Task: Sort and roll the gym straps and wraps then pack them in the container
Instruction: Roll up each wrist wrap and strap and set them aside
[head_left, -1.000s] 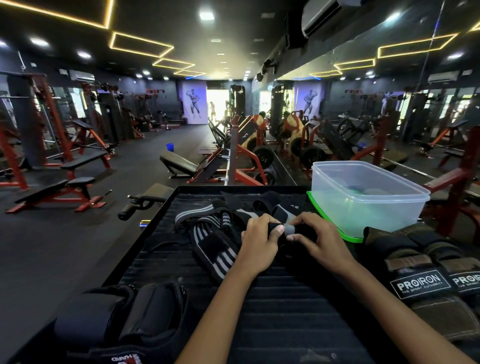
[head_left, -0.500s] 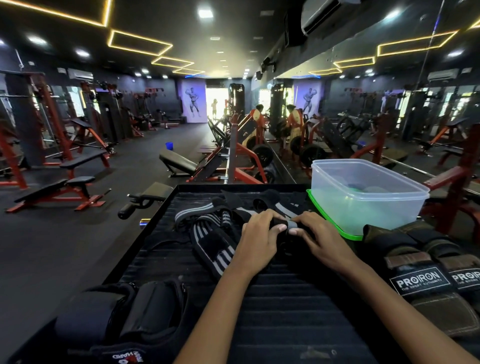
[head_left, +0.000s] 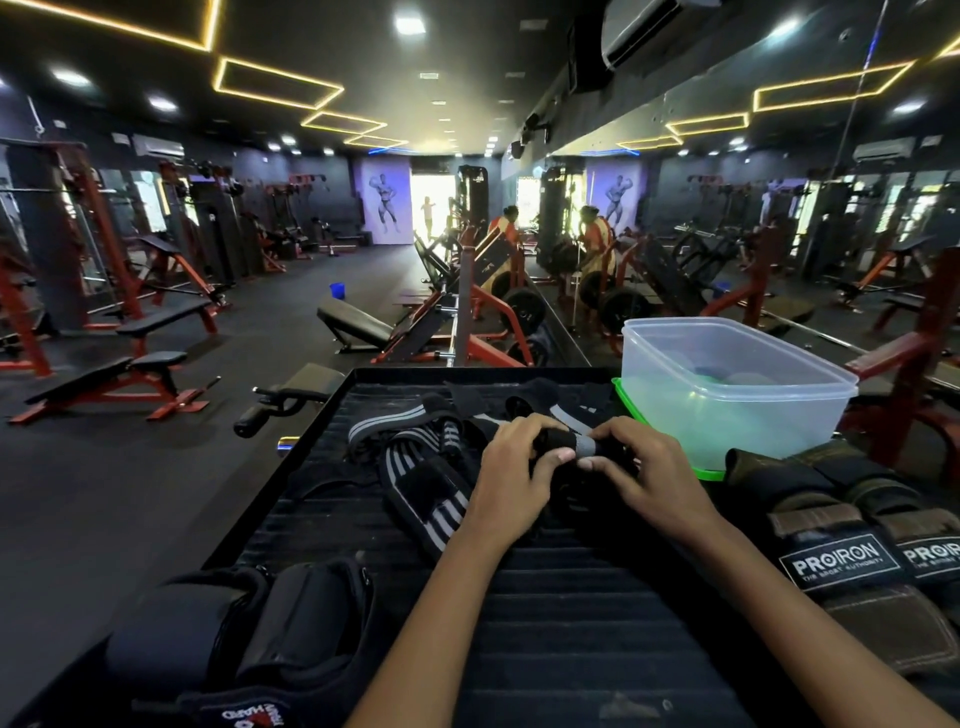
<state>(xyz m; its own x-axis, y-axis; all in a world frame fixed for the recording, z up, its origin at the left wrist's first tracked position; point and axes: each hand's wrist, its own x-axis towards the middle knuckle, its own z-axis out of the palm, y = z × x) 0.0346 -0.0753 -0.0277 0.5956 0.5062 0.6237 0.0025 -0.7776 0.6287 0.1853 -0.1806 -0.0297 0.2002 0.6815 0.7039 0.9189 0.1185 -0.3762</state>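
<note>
A black wrist wrap with a grey band (head_left: 581, 446) is rolled up between my two hands, over the black ribbed platform (head_left: 561, 613). My left hand (head_left: 511, 480) grips its left end with curled fingers, and my right hand (head_left: 641, 475) grips the right end, thumb pressed by the grey band. More black wraps with grey stripes (head_left: 421, 467) lie loose in a heap to the left and behind. A clear plastic container (head_left: 727, 410) stands at the back right on a green lid (head_left: 626, 402).
Brown and black PROIRON gloves (head_left: 852, 551) lie at the right edge. Black padded ankle or wrist cuffs (head_left: 244, 629) sit at the near left corner. Beyond the platform stand gym benches (head_left: 130, 374), weight machines and a mirror wall.
Both hands have kept turning the roll in place; the grey band now shows on top between the thumbs. The view has shifted slightly.
</note>
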